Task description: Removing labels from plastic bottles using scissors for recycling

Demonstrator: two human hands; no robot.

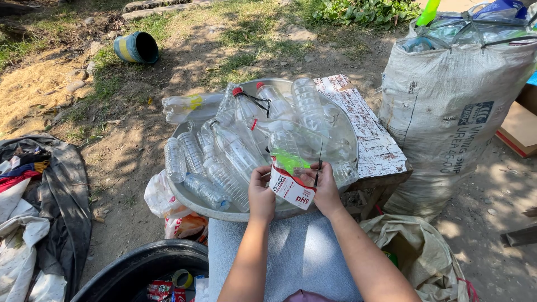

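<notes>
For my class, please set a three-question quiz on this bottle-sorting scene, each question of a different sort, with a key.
1. True or false: both hands hold the same plastic bottle.
2. What holds the pile of empty bottles? A) a metal basin B) a cardboard box C) a wire basket
3. What thin thing does the right hand hold against the bottle's label?

Key: 1. True; the left hand grips it too. 2. A, the metal basin. 3. A thin dark blade, though its exact kind is unclear.
</notes>
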